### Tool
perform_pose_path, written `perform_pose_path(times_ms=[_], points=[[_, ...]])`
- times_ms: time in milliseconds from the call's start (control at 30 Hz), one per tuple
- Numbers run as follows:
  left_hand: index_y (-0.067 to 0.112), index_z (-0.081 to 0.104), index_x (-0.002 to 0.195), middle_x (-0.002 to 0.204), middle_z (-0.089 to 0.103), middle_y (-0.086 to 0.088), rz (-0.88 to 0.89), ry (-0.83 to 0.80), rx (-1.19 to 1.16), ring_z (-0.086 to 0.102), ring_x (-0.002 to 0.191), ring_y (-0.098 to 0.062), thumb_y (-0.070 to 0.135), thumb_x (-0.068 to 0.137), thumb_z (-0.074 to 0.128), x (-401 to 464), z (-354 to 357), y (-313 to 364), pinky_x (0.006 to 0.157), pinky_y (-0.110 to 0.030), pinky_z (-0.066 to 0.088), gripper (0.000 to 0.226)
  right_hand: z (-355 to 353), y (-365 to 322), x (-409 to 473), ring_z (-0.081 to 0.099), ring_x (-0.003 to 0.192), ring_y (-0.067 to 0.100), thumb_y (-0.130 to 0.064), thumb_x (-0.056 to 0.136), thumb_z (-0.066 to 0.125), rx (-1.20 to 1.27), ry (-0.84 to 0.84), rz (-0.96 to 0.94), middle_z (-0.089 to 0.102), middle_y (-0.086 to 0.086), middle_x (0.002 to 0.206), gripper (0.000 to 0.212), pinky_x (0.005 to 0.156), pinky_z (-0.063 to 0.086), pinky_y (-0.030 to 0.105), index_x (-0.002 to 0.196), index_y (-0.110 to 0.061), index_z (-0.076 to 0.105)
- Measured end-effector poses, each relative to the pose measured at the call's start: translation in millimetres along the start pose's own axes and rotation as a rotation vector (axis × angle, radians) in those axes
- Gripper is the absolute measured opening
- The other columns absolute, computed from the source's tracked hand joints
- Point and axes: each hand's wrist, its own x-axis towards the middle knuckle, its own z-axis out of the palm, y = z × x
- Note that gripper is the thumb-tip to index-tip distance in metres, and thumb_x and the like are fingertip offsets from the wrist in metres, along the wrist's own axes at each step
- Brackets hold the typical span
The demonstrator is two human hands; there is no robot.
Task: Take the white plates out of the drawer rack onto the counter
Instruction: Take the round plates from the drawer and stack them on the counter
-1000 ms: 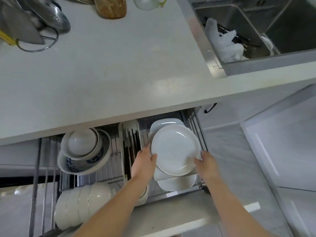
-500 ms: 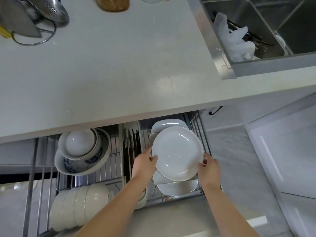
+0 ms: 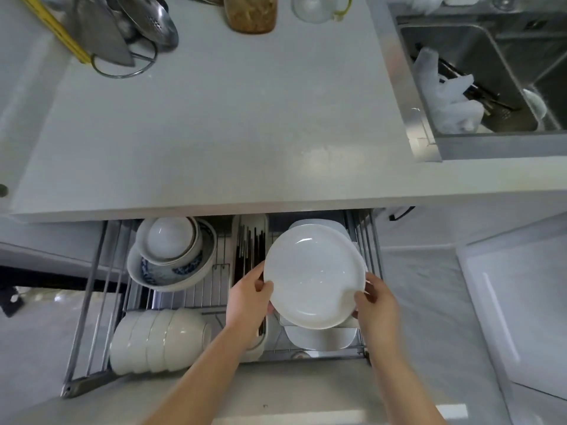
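Note:
A round white plate (image 3: 313, 274) hangs above the right side of the open drawer rack (image 3: 92, 302), below the edge of the grey counter (image 3: 214, 118). My left hand (image 3: 250, 297) grips its left rim and my right hand (image 3: 372, 302) grips its right rim. More white plates (image 3: 322, 338) lie in the rack under it, one showing behind its top edge; whether the held one is a single plate or a stack cannot be told.
The rack's left side holds stacked bowls (image 3: 171, 253) and a row of white bowls on their sides (image 3: 156, 342); a chopstick tray (image 3: 250, 240) runs down the middle. On the counter's far edge stand a utensil rack (image 3: 122, 35) and jar (image 3: 250, 12). The sink (image 3: 478, 81) lies right.
Both hands have lifted the plate up out of the rack, and it now tilts slightly toward me. The view has shifted back over the counter.

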Motion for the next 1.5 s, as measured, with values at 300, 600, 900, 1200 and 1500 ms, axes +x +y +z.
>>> perform_pose_path(times_ms=[300, 600, 900, 1200, 1500], points=[[0.033, 0.060, 0.122, 0.068, 0.064, 0.003, -0.006, 0.142, -0.108, 0.065, 0.055, -0.007, 0.010, 0.090, 0.056, -39, -57, -7, 0.053, -0.023, 0.058, 0.040, 9, -34, -40, 0.065, 0.092, 0.025, -0.002, 0.083, 0.054, -0.001, -0.131, -0.123, 0.070, 0.001, 0.094, 0.037, 0.083, 0.057, 0.052, 0.108, -0.027, 0.064], [0.034, 0.057, 0.128, 0.071, 0.069, 0.007, 0.016, 0.320, -0.276, 0.067, 0.065, -0.009, 0.011, 0.089, 0.059, -57, -130, -6, 0.053, -0.019, 0.056, 0.045, 49, -85, -70, 0.062, 0.085, 0.007, -0.003, 0.083, 0.056, 0.086, -0.265, -0.249, 0.065, -0.012, 0.090, 0.039, 0.047, 0.054, 0.016, 0.107, -0.033, 0.064], [0.043, 0.063, 0.116, 0.073, 0.072, 0.014, 0.092, 0.514, -0.305, 0.071, 0.067, -0.014, 0.010, 0.087, 0.054, -36, -216, 22, 0.058, -0.026, 0.059, 0.044, 126, -159, -83, 0.060, 0.073, 0.011, -0.005, 0.080, 0.057, 0.084, -0.366, -0.393, 0.065, -0.010, 0.080, 0.040, 0.076, 0.060, 0.048, 0.105, -0.035, 0.064], [0.029, 0.056, 0.127, 0.085, 0.068, 0.004, 0.082, 0.416, -0.237, 0.070, 0.064, -0.015, 0.010, 0.090, 0.042, 34, -311, 86, 0.053, -0.027, 0.059, 0.043, 213, -252, -63, 0.065, 0.070, 0.010, 0.000, 0.080, 0.052, 0.034, -0.371, -0.538, 0.061, -0.015, 0.078, 0.040, 0.069, 0.062, 0.040, 0.113, -0.019, 0.065], [0.026, 0.063, 0.100, 0.077, 0.059, 0.010, 0.140, 0.501, -0.023, 0.054, 0.074, -0.013, 0.013, 0.087, 0.047, 82, -339, 89, 0.059, -0.022, 0.042, 0.025, 263, -285, -40, 0.070, 0.078, 0.024, -0.003, 0.079, 0.051, -0.036, -0.382, -0.523, 0.062, -0.018, 0.075, 0.034, 0.079, 0.057, 0.038, 0.099, -0.027, 0.067]])
